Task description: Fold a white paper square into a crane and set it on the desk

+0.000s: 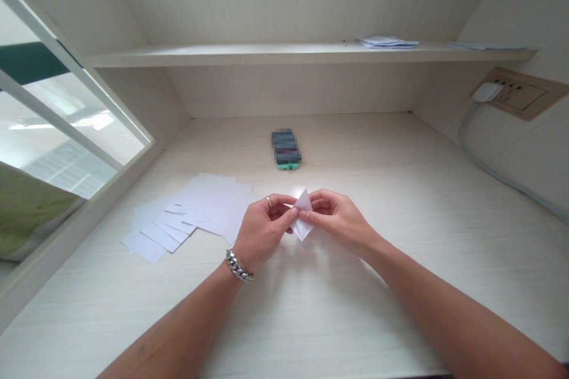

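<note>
Between my two hands, just above the desk, is a small piece of folded white paper (303, 230) with pointed upper and lower ends. My left hand (265, 226) pinches its left side between thumb and fingers; a ring and a chain bracelet are on this hand and wrist. From the other side, my right hand (338, 216) grips the paper's right edge, thumb in front. The fingertips behind the paper are partly hidden. Loose white paper sheets (213, 195) lie spread and overlapping to the left of my left hand.
A phone (287, 148) with a green edge, its screen blurred, lies beyond my hands on the pale desk (355, 320). Folded papers (387, 42) rest on the shelf (249, 54) above. At right, a white plug (488, 92) with a grey cable (493, 174) sits in a wall socket.
</note>
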The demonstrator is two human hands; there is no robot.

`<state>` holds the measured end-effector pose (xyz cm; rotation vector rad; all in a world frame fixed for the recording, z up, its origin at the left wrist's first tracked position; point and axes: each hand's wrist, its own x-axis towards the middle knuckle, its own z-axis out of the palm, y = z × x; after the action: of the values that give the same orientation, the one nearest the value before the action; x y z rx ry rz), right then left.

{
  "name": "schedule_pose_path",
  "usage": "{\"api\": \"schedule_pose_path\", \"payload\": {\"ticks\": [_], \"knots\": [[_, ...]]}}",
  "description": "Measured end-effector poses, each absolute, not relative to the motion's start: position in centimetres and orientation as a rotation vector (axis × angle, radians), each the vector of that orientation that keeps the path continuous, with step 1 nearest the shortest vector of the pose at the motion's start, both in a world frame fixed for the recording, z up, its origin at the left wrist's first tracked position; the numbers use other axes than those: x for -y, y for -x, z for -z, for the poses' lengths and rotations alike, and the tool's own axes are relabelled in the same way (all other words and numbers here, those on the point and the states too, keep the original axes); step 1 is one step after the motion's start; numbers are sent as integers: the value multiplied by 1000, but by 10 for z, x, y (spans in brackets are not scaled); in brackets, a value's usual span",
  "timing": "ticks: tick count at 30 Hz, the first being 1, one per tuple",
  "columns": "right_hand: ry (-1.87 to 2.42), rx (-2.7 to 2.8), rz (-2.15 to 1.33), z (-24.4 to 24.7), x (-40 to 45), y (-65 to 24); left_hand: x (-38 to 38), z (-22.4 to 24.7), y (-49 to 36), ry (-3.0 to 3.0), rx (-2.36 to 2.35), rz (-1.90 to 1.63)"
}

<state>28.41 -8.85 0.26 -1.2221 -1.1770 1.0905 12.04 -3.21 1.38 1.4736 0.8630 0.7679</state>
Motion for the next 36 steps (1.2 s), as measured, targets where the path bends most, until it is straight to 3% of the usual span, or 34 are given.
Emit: {"api": "schedule_pose_path", "payload": {"ticks": [21,36], "knots": [[1179,977,-980,1,89,-277,39,-18,-123,-1374,-807,-611],[1181,1001,-1210,-4,90,-282,32,-19,-119,-1331,-855,-743]]}}
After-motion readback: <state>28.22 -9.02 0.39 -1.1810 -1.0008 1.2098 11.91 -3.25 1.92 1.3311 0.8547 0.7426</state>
